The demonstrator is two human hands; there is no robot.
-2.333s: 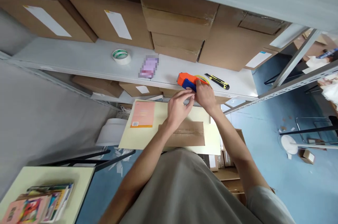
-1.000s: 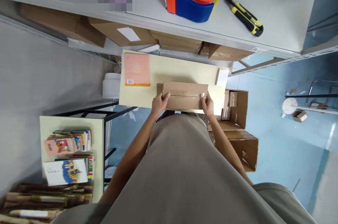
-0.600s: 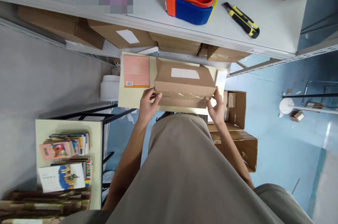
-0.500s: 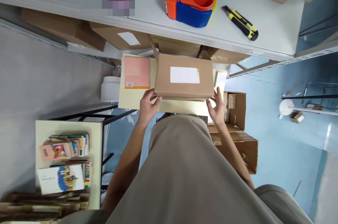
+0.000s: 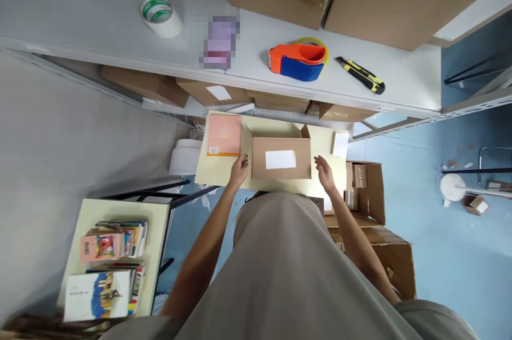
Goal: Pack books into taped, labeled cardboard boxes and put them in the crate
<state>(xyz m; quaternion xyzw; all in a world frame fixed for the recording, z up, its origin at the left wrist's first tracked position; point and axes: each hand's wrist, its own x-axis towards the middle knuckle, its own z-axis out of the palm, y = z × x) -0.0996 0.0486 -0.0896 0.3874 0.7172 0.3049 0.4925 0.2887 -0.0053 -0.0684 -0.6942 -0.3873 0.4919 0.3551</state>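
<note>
Brown cardboard box (image 5: pixel 281 158) with white label at the surface's (image 5: pixel 280 186) near edge, left hand (image 5: pixel 239 170) open, fingertips touching its left side, right hand (image 5: pixel 325 173) open just beside its right side, orange book (image 5: pixel 224 135) at far-left corner

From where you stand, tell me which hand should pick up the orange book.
Left. The left hand rests at the box's left edge, right below the book. The right hand hovers past the box's far side.

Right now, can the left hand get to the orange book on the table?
Probably yes. The left hand rests at the cardboard box's left side, and the orange book lies flat on the table just beyond it, with nothing between them.
</note>
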